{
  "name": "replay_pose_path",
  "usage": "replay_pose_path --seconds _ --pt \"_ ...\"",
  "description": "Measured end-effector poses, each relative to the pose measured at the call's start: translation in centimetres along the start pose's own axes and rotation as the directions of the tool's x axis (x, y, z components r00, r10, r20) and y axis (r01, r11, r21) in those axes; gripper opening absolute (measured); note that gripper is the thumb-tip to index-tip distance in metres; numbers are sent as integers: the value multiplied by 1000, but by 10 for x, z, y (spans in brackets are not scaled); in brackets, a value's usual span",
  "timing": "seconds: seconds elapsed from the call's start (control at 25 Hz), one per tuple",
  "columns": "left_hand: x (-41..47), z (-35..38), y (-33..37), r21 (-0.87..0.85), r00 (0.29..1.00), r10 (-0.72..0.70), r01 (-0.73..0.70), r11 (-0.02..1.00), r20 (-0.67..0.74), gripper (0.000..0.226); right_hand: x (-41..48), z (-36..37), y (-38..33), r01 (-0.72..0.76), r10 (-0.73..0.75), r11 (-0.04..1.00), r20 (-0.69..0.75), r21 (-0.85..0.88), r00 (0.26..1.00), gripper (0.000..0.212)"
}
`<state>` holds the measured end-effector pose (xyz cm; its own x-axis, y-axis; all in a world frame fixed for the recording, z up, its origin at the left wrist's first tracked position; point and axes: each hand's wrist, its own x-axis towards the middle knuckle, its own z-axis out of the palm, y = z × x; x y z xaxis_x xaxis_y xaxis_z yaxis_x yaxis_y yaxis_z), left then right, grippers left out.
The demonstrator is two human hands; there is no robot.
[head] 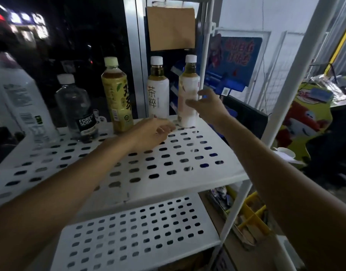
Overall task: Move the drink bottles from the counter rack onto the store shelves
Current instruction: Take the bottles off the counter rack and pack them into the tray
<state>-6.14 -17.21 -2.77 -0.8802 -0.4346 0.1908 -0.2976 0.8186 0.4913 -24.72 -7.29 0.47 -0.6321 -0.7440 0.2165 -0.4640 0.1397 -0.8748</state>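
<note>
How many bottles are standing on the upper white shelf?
5, in a row along the back: big white bottle far left, soda bottle, yellow tea bottle, white tea bottle, pink-white bottle by the right hand. None looks hidden.

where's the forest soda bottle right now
Head view: the Forest Soda bottle stands back left on the upper perforated shelf, between the large clear bottle to its left and the yellow-green tea bottle to its right.
</note>
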Motion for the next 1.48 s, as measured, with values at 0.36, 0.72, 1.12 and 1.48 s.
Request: replay_pose_path --seconds 0.36,0.72,1.12,1.48 --pt "27 0 -23 56 998 58 -58 997 8 32 45 25 5 102 -111 993 -204 -53 973 66" --pt "17 -5 -5 -66 1000 22 -21 998 16 30 9 7 1 56 -33 989 -162 135 986 51" --pt "-42 -5 39 -320 997 26 1 948 79 39 -109 -14 -12 97 -84 948 -56 302 995 41" --pt "-111 70 104 -277 980 66 -116 954 -186 81 -233 -35 -4 79 55 914 -316 398 947 67"
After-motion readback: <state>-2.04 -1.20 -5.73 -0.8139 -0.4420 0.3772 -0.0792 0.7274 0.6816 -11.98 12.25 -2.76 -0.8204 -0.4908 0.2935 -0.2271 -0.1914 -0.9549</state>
